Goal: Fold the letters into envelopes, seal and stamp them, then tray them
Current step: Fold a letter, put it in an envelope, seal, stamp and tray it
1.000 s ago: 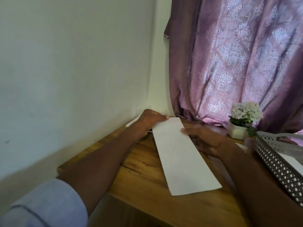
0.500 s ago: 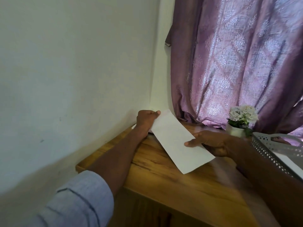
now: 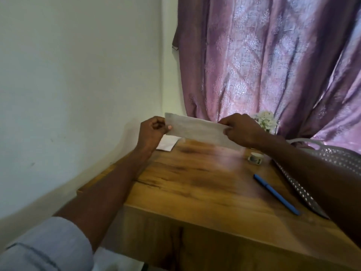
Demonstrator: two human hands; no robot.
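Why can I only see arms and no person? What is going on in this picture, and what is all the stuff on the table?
The camera sits on the person's head and looks forward and down, so you see what they see: their own two arms reaching out. No robot here, just bare hands.

The left hand and the right hand each pinch one end of a long white paper, holding it up in the air above the wooden table. It may be a folded letter or an envelope; I cannot tell which.

On the table lie a blue pen, a small round white pot and, in the far corner, some more white paper. At the right edge is a white tray with little holes. Behind are white flowers and a purple curtain.
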